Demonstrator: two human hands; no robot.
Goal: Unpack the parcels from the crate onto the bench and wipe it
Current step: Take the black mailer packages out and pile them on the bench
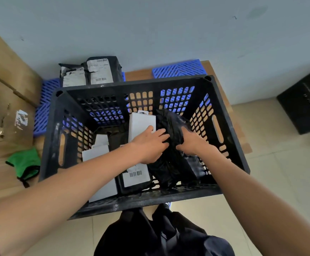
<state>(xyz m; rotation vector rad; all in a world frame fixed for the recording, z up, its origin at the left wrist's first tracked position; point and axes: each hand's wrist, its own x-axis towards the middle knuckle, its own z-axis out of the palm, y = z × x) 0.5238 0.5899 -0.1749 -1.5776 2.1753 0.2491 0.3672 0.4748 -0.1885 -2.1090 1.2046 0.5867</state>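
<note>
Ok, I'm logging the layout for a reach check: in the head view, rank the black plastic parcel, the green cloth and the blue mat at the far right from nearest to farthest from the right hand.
1. Black plastic parcel: gripped by the right hand, inside the crate.
2. Blue mat: behind the crate, on the bench.
3. Green cloth: left of the crate.

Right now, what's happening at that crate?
A person is reaching into the black crate with both arms. The left hand and right hand grip a black plastic-wrapped parcel inside it. White boxes and a labelled parcel are in the crate too. Two labelled black parcels already sit on the bench behind it. A green cloth lies to the left, untouched.
</note>
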